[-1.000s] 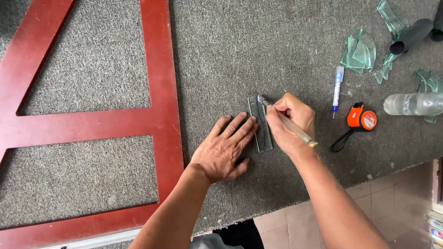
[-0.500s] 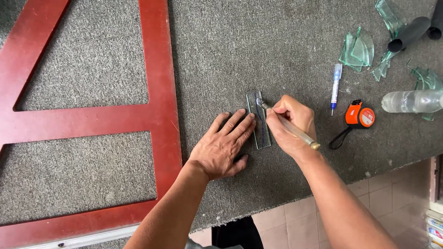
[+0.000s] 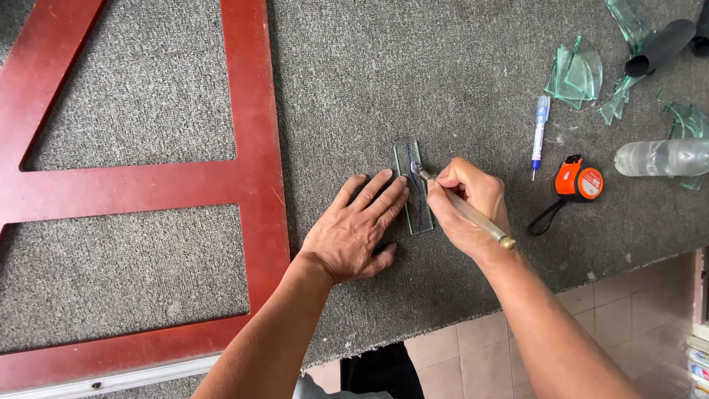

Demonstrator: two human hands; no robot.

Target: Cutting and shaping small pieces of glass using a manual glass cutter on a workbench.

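Observation:
A narrow strip of clear glass (image 3: 412, 162) lies on the grey carpeted bench (image 3: 413, 66), marked with a curved blue line. My left hand (image 3: 358, 229) rests flat on the carpet, fingertips pressing the strip's left edge. My right hand (image 3: 465, 203) grips a glass cutter (image 3: 464, 208) like a pen, its tip touching the upper part of the strip.
A dark red wooden frame (image 3: 247, 148) lies to the left. To the right are a blue-and-white marker pen (image 3: 540, 134), an orange tape measure (image 3: 577, 180), a clear plastic bottle (image 3: 661, 157), glass offcuts (image 3: 576, 74) and a black tube (image 3: 659, 47). The bench edge (image 3: 517, 292) runs bottom right, above the tiled floor.
The view shifted slightly. My right hand has edged up the strip with the cutter. My left hand still holds the glass down.

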